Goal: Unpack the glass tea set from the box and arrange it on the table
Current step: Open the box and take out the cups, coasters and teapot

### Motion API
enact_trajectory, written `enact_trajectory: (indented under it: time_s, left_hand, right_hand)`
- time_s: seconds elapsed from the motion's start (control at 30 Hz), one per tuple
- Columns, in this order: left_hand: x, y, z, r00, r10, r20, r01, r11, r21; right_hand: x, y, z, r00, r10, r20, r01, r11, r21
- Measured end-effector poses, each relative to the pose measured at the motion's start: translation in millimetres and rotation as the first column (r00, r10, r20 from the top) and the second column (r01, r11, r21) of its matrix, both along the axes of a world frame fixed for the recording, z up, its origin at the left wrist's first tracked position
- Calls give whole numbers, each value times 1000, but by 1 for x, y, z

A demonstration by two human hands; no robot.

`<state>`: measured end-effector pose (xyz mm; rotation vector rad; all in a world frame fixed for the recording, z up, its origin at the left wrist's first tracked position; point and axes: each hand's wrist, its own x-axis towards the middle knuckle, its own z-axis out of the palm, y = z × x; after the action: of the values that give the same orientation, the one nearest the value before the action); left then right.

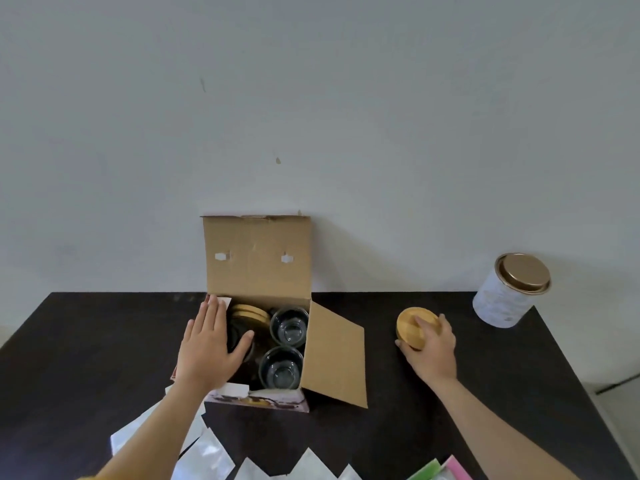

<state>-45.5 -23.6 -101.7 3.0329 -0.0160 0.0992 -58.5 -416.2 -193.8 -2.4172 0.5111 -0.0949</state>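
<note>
Right hand (429, 348) curls over a round bamboo lid (415, 325), fingers wrapped on its rim, low over the dark table (69, 358) at about three o'clock from the cardboard box (258, 258). What sits beneath the lid I can't make out; the table is too dark. Left hand (211, 344) lies flat, fingers straight, pressing on the box's nine o'clock edge, thumb reaching inside.

Risk number one, I'd say: if that lid tops a clear glass piece, a fast set-down on the hard tabletop could chip it. Risk two: the left palm leans on thin cardboard, and a buckling wall could jostle the glass packed inside.

In the box, two glass cups (289, 325) stand open-mouthed at the three o'clock side, transparent, smooth, round, touching or nearly so. At eleven o'clock, more bamboo lids (249, 315) lie stacked, pale wood grain, flat discs. The box is matte, creased corrugated card, its top flap upright against the wall and its side flap splayed right.

Far at two o'clock, a white tin (502, 299) with a gold metal cap, cylindrical. At six o'clock, glossy white sachets (207, 455) lie scattered, slippery underfoot for any cup placed there.
</note>
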Motion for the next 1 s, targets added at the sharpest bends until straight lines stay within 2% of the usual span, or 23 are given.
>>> enact_trajectory:
  time_s: [0.13, 0.27, 0.5, 0.57, 0.63, 0.73, 0.83, 0.9, 1.0]
  left_hand:
    - [-1, -1, 0, 1000, 4, 1, -4, 1000, 10]
    - [0, -1, -1, 1000, 12, -11, -12, 1000, 10]
    - [0, 0, -2, 1000, 11, 6, -11, 1000, -9]
    - [1, 0, -2, 1000, 9, 3, -9, 1000, -7]
    - [1, 1, -2, 1000, 7, 1, -7, 1000, -2]
    - [1, 1, -2, 1000, -4, -7, 4, 1000, 0]
    - [0, 1, 1, 1000, -16, -15, 16, 1000, -1]
    - [-1, 0, 2, 1000, -18, -18, 18, 1000, -10]
    - [-2, -1, 4, 1000, -16, -11, 15, 999, -45]
  right_hand:
    - [28, -1, -1, 1000, -7, -13, 7, 1000, 2]
    - [53, -2, 2, 995, -28, -93, 30, 999, 24]
    - [56, -5, 17, 956, 42, -290, -100, 977, -186]
    - [48, 8, 28, 976, 72, -204, -109, 978, -178]
    - [34, 32, 43, 991, 127, -41, -131, 986, -108]
    - [9, 81, 70, 964, 196, 180, -205, 978, 32]
    - [-11, 132, 99, 916, 254, 310, -297, 950, 97]
    - [-16, 159, 116, 886, 339, 318, -370, 928, 41]
    - [-12, 188, 131, 872, 453, 184, -441, 891, -107]
